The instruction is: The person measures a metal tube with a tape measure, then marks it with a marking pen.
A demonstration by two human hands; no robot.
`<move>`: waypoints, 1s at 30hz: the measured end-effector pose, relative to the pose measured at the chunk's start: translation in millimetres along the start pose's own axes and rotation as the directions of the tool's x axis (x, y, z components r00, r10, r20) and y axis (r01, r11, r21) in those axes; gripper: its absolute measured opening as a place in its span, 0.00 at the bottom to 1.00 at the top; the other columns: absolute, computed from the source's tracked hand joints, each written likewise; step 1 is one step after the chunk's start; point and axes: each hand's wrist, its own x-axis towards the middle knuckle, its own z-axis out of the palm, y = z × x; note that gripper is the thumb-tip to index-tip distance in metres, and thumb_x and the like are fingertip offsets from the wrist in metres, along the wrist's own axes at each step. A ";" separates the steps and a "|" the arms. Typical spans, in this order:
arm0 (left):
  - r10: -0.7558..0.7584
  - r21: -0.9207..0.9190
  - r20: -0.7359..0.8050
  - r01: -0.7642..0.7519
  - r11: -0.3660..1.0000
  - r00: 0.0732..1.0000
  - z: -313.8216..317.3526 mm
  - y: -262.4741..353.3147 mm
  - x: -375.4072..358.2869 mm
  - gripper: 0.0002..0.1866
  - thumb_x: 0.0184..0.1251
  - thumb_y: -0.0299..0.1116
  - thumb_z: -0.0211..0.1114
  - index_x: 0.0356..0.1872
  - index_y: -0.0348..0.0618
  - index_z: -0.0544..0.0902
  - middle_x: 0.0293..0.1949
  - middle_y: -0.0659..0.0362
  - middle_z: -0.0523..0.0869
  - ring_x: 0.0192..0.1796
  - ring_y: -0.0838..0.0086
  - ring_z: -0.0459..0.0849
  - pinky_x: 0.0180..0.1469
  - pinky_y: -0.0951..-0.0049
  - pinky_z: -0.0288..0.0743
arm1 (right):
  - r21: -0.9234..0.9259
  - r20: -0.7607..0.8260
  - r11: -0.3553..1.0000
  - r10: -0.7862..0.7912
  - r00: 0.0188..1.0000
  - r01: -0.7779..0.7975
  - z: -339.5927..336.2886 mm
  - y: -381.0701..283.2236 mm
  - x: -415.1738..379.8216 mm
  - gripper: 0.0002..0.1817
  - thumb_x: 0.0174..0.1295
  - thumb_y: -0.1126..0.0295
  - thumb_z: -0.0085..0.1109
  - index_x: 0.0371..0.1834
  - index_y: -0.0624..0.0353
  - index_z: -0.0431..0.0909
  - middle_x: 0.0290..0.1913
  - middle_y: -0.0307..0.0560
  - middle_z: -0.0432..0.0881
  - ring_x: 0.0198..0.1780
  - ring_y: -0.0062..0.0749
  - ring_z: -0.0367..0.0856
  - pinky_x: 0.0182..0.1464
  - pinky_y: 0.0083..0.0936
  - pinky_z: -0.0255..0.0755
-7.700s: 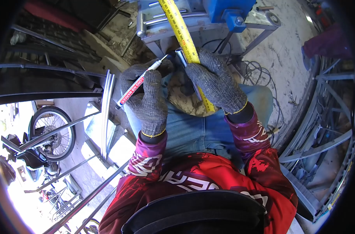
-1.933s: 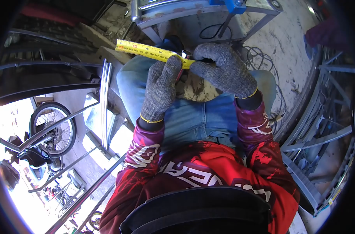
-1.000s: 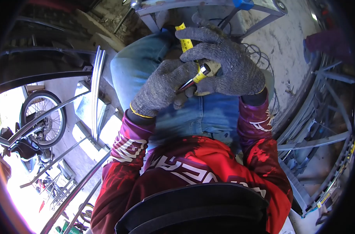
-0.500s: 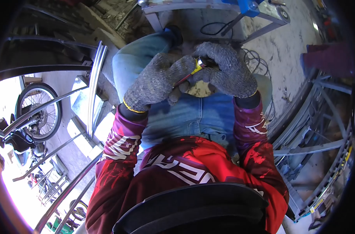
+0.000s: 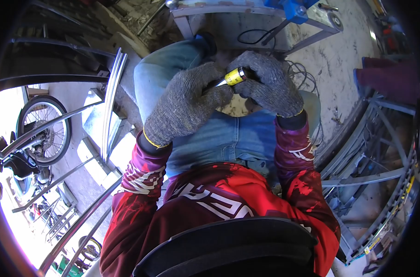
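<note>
In the head view, a small yellow cylinder [image 5: 234, 76] with dark printing and a shiny metal rim sits between my gloved hands, above my thighs. A thin pale strip runs from its left end towards my left hand [image 5: 189, 94]. That hand, in a grey knitted glove, is closed with thumb and fingers about the strip and the cylinder's left end. My right hand [image 5: 272, 83], gloved the same way, curls around the cylinder's right end. Something dark shows inside that grip, mostly hidden by the fingers.
A metal workbench frame [image 5: 247, 9] with a blue clamp-like part [image 5: 295, 13] stands ahead. Black cables [image 5: 304, 74] lie on the floor. Metal frames [image 5: 376, 143] are stacked at right; long metal bars [image 5: 110, 106] and a motorcycle wheel [image 5: 44, 129] are at left.
The yellow piece has turned, so its printed side and rounded shape now show. My left hand has shifted slightly and its fingers have opened up around it; my right hand has barely moved.
</note>
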 end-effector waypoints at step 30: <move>0.058 -0.070 -0.303 -0.083 0.994 0.951 17.3 -7.0 0.4 0.17 0.61 0.34 0.74 0.39 0.38 0.74 0.25 0.49 0.79 0.24 0.60 0.78 0.29 0.65 0.70 | 0.053 -0.050 0.998 -0.037 0.998 0.040 6.5 6.4 -0.5 0.14 0.62 0.70 0.65 0.49 0.62 0.77 0.42 0.45 0.82 0.42 0.27 0.81 0.46 0.27 0.77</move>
